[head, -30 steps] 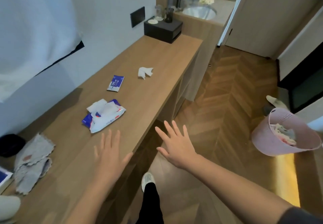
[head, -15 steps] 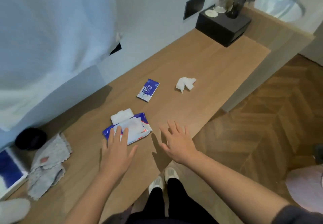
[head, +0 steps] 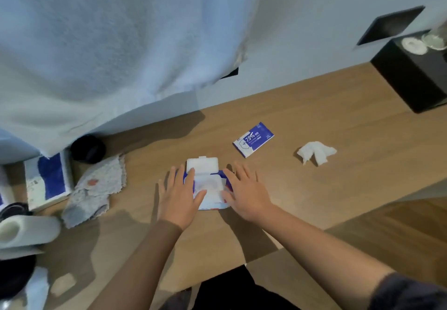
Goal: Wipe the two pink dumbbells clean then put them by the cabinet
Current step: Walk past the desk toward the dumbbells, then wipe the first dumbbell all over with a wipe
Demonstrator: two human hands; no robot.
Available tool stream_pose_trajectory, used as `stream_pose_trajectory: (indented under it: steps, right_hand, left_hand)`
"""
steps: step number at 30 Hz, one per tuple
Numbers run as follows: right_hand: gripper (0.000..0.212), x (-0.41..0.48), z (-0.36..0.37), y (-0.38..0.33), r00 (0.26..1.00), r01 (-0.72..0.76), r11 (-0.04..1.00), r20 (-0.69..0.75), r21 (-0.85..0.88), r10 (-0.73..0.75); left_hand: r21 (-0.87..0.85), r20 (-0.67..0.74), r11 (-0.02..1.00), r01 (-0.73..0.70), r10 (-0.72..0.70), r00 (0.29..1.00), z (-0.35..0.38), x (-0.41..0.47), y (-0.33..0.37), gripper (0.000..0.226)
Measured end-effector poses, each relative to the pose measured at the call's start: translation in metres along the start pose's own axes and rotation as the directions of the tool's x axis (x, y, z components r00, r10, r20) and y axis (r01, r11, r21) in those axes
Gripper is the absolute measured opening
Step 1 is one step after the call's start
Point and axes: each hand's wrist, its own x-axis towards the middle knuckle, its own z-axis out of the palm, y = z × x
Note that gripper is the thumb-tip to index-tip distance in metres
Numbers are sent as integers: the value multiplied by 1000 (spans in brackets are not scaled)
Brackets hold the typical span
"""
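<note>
A blue and white pack of wet wipes point(head: 208, 186) lies on the wooden counter point(head: 314, 121) with its white lid flipped open. My left hand point(head: 180, 194) rests flat on the pack's left side, fingers spread. My right hand point(head: 246, 192) lies flat on its right side, fingers apart. Neither hand grips anything. No pink dumbbell is in view.
A small blue alcohol-wipe sachet point(head: 253, 139) and a crumpled white wipe point(head: 315, 152) lie to the right. A grey cloth point(head: 95, 188), a black cap point(head: 87, 148), a blue and white box point(head: 48, 180) and a white roll point(head: 26, 231) sit at left. A black box point(head: 411, 77) stands far right. A white towel point(head: 108, 38) hangs above.
The view swung from the floor and room down onto the counter. Both hands moved forward and now rest on the wipes pack, left then right.
</note>
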Motion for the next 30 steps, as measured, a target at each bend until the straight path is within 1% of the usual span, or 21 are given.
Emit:
stream_pose_trajectory:
  steps: [3,6,8,11,14,16,17,18,19,20,22,23,25,26,27,28,30]
  right_hand:
    - [53,9,3,-2,999,29,999,-18,15,-28]
    - [50,16,4,-5,999,23,999,-48,24,-22]
    - [43,20,4,-7,996,25,999,-91,33,-22]
    - [31,22,3,-8,990,43,996,-141,72,-32]
    - [23,21,4,-8,988,67,992,-144,104,-51]
    - [16,18,2,-9,988,74,984,-144,161,-51]
    - [10,16,0,-9,989,64,974,-145,217,-33]
    - [2,14,-3,-9,991,42,949,-134,313,0]
    - [7,11,-6,-9,993,2,900,-105,435,49]
    - [15,9,-9,-8,994,-46,820,-55,570,94]
    - [23,3,-16,-8,987,-110,623,10,775,162]
    - [24,1,-20,-7,983,-123,530,29,839,184]
    - [20,-5,-26,-6,975,-165,334,102,928,198]
    - [18,-8,-28,-7,969,-204,239,162,949,184]
    - [20,-11,-27,-7,960,-247,166,219,955,172]
    - [21,-14,-25,-7,949,-287,115,265,951,173]
    - [22,-18,-19,-8,922,-357,58,341,932,183]
  left_hand:
    - [6,-32,1000,-2,2,999,0,10,3,53]
    - [23,-57,1000,5,-4,998,1,15,2,40]
    - [20,-88,1000,1,1,996,2,16,1,34]
    - [-19,-158,999,-26,23,987,2,19,3,22]
    - [-67,-230,996,-61,44,972,2,17,8,6]
    - [-124,-289,990,-74,35,957,0,14,11,8]
    - [-154,-308,985,-81,30,951,-2,13,12,12]
    - [-199,-311,976,-89,23,950,-4,11,12,14]
    - [-275,-298,957,-94,8,955,-6,9,12,14]
    - [-382,-264,921,-80,-26,964,-9,6,11,14]
    - [-615,-146,789,2,-116,982,-14,0,13,17]
    - [-699,-91,714,39,-143,986,-17,-2,15,19]
    - [-788,-23,609,91,-177,984,-20,-7,19,19]
    - [-815,3,567,115,-195,981,-21,-10,22,18]
    - [-844,28,518,137,-213,977,-20,-13,24,17]
    - [-875,53,460,154,-225,973,-19,-16,26,18]
    - [-914,98,365,178,-226,969,-14,-22,29,18]
